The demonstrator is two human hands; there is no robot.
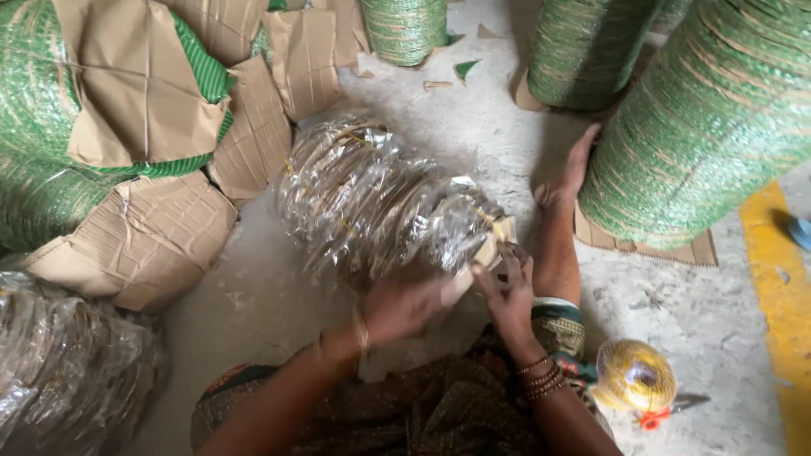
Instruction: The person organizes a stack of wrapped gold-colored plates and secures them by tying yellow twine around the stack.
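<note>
Here both hands meet at the near end of a long bundle wrapped in clear plastic (372, 198), which lies on the concrete floor (473, 135) straight ahead of the seated person. The left hand (404, 308) is closed loosely around the bundle's near end, palm cupping the plastic, blurred by motion. The right hand (507, 291) has its fingers pinched on a small piece of cardboard (494, 241) pressed against that same end; how tightly it grips I cannot tell. The step in hand looks like closing or capping the bundle's end, and a next move would seem to call for holding the cardboard flat while the wrapping is secured. A bare foot (568, 173) stretches forward just right of the bundle, its toes touching a tall stack of green and tan rings (718, 118) that stands on a cardboard sheet (650, 245). By the person's right knee lie a ball of yellow twine (634, 376) and, just beside it, scissors with an orange handle (667, 409). Two more green stacks (583, 51) stand farther back. To the left sit green stacks partly covered in torn cardboard (144, 101), and at the lower left corner another plastic-wrapped bundle (68, 363). A yellow painted line (781, 295) runs along the floor at the right edge, and scraps litter the concrete.
</note>
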